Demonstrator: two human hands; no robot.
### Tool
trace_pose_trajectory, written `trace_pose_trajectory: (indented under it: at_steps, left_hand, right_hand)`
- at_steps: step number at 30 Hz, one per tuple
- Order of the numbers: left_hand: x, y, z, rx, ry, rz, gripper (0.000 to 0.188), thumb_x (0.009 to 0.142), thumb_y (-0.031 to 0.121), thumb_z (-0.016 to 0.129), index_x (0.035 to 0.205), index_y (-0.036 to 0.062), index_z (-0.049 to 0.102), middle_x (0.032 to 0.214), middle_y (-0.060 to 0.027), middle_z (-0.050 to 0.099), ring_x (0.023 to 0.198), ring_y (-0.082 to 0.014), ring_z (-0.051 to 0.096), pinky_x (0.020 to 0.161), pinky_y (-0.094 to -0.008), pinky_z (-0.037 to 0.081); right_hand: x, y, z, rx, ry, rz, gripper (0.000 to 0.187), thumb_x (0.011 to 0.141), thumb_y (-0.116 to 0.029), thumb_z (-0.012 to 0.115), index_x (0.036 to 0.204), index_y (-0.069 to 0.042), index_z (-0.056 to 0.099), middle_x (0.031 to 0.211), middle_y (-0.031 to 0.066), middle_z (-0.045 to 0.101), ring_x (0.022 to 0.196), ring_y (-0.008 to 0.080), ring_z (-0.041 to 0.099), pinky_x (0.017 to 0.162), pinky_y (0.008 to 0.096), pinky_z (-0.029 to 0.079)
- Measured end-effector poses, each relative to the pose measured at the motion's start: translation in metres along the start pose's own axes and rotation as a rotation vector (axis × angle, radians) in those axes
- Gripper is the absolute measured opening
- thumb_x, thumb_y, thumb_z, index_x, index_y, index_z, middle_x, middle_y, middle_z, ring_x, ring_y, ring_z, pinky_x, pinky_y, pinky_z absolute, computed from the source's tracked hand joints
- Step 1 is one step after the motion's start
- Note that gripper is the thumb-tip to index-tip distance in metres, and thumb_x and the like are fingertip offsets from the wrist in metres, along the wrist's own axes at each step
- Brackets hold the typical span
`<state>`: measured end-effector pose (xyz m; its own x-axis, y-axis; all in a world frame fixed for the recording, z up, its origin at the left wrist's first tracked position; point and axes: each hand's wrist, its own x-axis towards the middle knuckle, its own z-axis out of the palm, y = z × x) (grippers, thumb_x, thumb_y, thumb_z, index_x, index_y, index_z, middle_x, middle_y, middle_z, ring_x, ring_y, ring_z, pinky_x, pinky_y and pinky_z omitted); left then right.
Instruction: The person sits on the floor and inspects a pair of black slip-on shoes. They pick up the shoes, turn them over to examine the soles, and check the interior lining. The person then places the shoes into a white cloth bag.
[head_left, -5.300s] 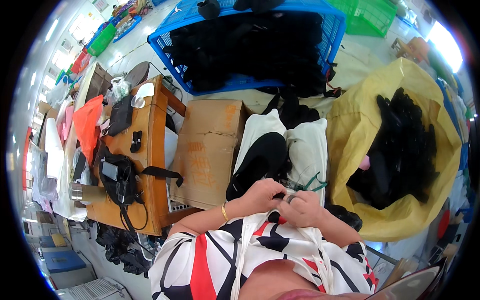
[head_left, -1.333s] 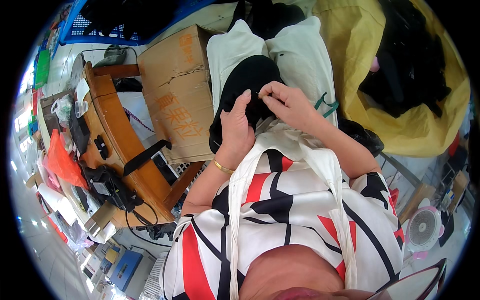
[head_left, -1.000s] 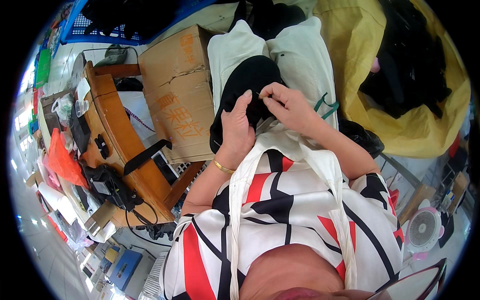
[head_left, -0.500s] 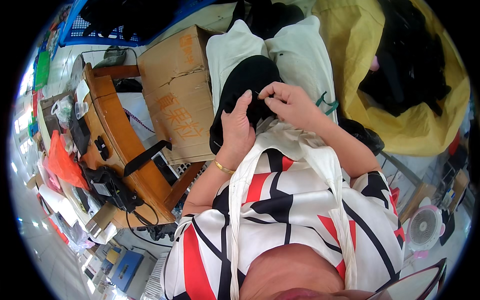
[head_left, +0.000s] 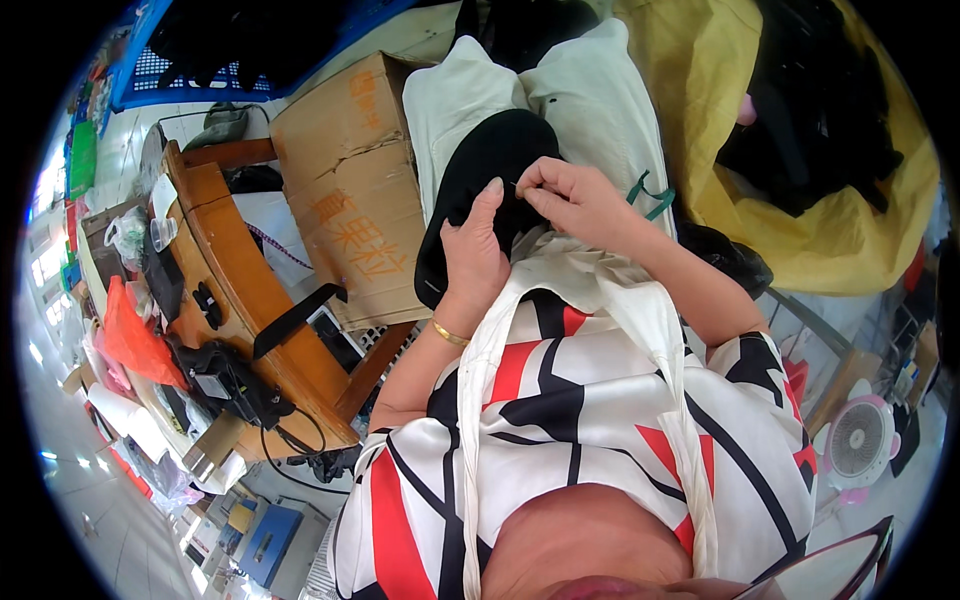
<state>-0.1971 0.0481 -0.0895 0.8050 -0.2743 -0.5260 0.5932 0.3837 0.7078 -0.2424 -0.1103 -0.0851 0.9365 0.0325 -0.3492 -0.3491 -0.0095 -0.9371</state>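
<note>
A rounded black cloth piece (head_left: 500, 145), perhaps a cap, lies across my lap over pale trousers (head_left: 595, 95). My left hand (head_left: 476, 245) is closed on its near part, thumb on top and pointing away from me; the other fingers are mostly hidden. Just right of that thumb, my right hand (head_left: 575, 203) pinches thumb and forefinger together over the cloth. A thin, bright, needle-like sliver (head_left: 516, 186) shows at those fingertips, too small to make out fully. A whitish apron (head_left: 600, 265) bunches below both hands.
A cardboard box (head_left: 345, 190) stands to the left, beside a wooden table (head_left: 235, 270) with a black device (head_left: 225, 380) on it. On the right, a big yellow bag (head_left: 720, 130) holds black items. Farther off are a blue crate (head_left: 150, 70) and a fan (head_left: 860, 440).
The whole view has shifted slightly. Both hands keep nearly the same pose on the black cloth piece; the right hand's fingers have moved only a little.
</note>
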Motion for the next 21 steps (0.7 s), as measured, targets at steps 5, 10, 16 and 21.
trace_pose_trajectory:
  at_steps: [5,10,16,21]
  left_hand:
    - [0.0,0.004,0.001,-0.05,0.001,-0.046,0.022,0.086,0.008,0.07,0.107,0.002,0.065,0.1,-0.0024,0.067,0.091,-0.011,0.062,0.084,-0.0264,0.05]
    - [0.004,0.0,-0.006,-0.008,0.013,-0.065,0.016,0.089,0.007,0.063,0.105,0.005,0.065,0.098,-0.0021,0.067,0.09,-0.0137,0.063,0.083,-0.0295,0.052]
    - [-0.001,-0.004,0.003,0.051,-0.01,0.036,0.018,0.09,0.008,0.064,0.107,0.0025,0.066,0.101,-0.0032,0.067,0.089,-0.0117,0.063,0.079,-0.0275,0.052]
    - [-0.003,-0.013,-0.01,0.211,-0.108,0.085,0.015,0.091,0.009,0.066,0.102,0.0,0.068,0.096,-0.0031,0.068,0.084,-0.0095,0.063,0.075,-0.0236,0.05]
  right_hand:
    - [-0.003,-0.001,0.002,-0.065,0.027,-0.068,0.007,0.096,-0.011,0.054,0.099,-0.006,0.057,0.073,-0.0042,0.051,0.06,0.0043,0.042,0.056,0.0215,0.037]
    - [-0.003,0.007,0.01,-0.115,0.127,-0.238,0.006,0.095,-0.011,0.054,0.097,-0.005,0.057,0.072,0.001,0.052,0.06,0.0091,0.045,0.058,0.0245,0.04]
    - [0.001,-0.004,0.019,-0.105,0.205,-0.035,0.015,0.094,-0.011,0.055,0.103,-0.003,0.046,0.072,0.0058,0.057,0.06,0.0099,0.051,0.057,0.0273,0.043]
    - [0.005,-0.021,0.006,0.132,0.03,0.194,0.02,0.092,-0.011,0.058,0.105,-0.002,0.045,0.071,0.0075,0.058,0.061,0.0138,0.056,0.058,0.0286,0.046]
